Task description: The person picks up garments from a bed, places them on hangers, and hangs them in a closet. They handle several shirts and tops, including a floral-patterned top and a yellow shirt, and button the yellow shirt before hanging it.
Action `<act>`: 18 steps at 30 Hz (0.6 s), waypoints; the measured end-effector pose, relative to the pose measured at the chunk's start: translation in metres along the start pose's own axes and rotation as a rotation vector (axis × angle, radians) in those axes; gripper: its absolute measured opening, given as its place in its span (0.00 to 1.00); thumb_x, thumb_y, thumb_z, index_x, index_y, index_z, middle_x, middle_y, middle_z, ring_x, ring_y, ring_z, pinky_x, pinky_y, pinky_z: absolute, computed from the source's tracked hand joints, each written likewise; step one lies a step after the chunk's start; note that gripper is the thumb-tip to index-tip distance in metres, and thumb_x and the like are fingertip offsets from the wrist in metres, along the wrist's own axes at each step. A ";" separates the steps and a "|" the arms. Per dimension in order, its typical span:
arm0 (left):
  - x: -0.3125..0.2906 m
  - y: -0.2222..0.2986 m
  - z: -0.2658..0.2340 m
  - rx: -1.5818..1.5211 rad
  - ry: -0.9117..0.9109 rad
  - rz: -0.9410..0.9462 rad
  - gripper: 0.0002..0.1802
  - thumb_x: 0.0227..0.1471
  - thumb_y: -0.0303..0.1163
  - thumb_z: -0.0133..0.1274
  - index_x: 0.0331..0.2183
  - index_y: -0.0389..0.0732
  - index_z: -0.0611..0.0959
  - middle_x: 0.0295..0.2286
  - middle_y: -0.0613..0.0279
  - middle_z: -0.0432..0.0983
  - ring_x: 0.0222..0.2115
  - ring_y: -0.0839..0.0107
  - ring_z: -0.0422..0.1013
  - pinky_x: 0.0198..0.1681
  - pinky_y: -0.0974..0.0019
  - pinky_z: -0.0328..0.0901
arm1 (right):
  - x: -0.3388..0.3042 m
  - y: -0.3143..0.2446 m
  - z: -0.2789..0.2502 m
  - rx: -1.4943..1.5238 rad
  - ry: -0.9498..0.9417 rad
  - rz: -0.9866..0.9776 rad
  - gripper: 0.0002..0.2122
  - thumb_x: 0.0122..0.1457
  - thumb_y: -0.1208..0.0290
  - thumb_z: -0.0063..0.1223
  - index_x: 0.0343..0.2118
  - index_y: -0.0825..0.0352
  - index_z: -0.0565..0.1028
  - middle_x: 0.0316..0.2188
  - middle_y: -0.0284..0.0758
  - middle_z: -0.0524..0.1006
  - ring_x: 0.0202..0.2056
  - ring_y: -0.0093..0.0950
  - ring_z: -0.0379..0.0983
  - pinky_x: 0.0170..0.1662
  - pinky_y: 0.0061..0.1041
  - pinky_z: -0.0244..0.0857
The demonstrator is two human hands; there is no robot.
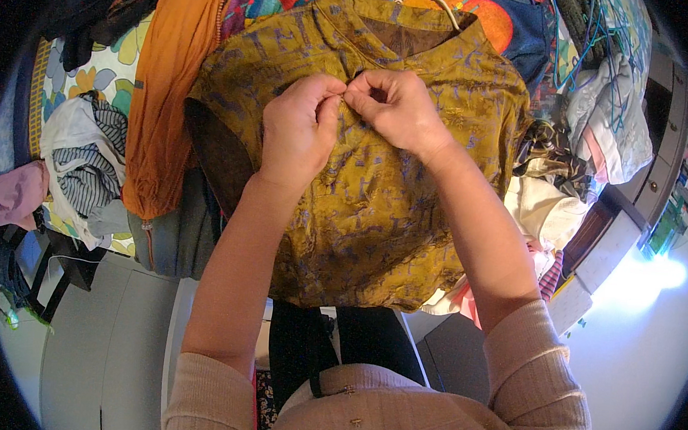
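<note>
While the mustard shirt (366, 232) lies spread in front of the person, collar away and hem near, both hands meet at its front opening below the neckline. Left hand (298, 129): thumb and finger pinched together on the fabric edge. Right hand (397, 112): likewise pinched, tips touching or nearly touching the left's; any small part between them hidden. White hanger (446, 4) at the collar. Orange garment (166, 94) to the left; striped garment (86, 176) farther left.
</note>
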State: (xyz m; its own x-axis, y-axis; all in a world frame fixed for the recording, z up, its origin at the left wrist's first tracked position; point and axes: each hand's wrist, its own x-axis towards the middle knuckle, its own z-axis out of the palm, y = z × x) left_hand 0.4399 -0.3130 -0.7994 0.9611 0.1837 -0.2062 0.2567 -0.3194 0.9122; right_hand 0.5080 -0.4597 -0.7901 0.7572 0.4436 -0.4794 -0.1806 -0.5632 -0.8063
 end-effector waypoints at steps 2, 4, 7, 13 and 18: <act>0.000 0.001 -0.001 0.044 0.006 0.065 0.08 0.49 0.19 0.51 0.35 0.34 0.78 0.30 0.56 0.79 0.30 0.75 0.75 0.36 0.72 0.69 | -0.001 -0.002 0.000 -0.024 0.013 -0.014 0.06 0.50 0.71 0.54 0.26 0.69 0.77 0.19 0.42 0.75 0.21 0.27 0.71 0.30 0.26 0.67; 0.000 -0.001 -0.001 0.020 0.013 0.081 0.08 0.49 0.19 0.51 0.35 0.35 0.78 0.29 0.56 0.78 0.30 0.75 0.75 0.35 0.72 0.69 | -0.002 -0.007 -0.001 -0.063 0.016 -0.006 0.06 0.50 0.71 0.53 0.26 0.68 0.77 0.19 0.42 0.74 0.20 0.29 0.71 0.29 0.26 0.66; 0.000 -0.002 -0.001 0.005 0.005 0.081 0.08 0.50 0.19 0.51 0.35 0.35 0.78 0.29 0.58 0.78 0.30 0.75 0.75 0.35 0.73 0.68 | -0.005 -0.012 0.000 -0.097 0.013 -0.026 0.06 0.54 0.72 0.53 0.27 0.70 0.75 0.18 0.33 0.71 0.22 0.19 0.64 0.27 0.21 0.61; 0.002 -0.003 0.001 -0.162 -0.005 -0.083 0.07 0.51 0.19 0.50 0.35 0.34 0.76 0.29 0.61 0.77 0.31 0.77 0.73 0.37 0.74 0.67 | -0.006 -0.003 0.008 -0.048 0.107 -0.095 0.06 0.54 0.71 0.53 0.28 0.69 0.74 0.20 0.38 0.73 0.21 0.28 0.67 0.27 0.25 0.63; 0.005 -0.008 0.000 -0.278 0.041 -0.134 0.06 0.48 0.19 0.51 0.32 0.35 0.78 0.25 0.58 0.77 0.26 0.74 0.74 0.32 0.71 0.68 | -0.007 0.002 0.016 0.064 0.135 -0.018 0.06 0.54 0.71 0.53 0.28 0.69 0.74 0.21 0.40 0.76 0.22 0.30 0.73 0.29 0.27 0.66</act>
State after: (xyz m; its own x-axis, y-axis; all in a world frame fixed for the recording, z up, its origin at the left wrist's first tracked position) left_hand 0.4431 -0.3100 -0.8075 0.9144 0.2460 -0.3214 0.3374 -0.0248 0.9410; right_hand 0.4926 -0.4522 -0.7939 0.8375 0.3531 -0.4171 -0.2022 -0.5088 -0.8368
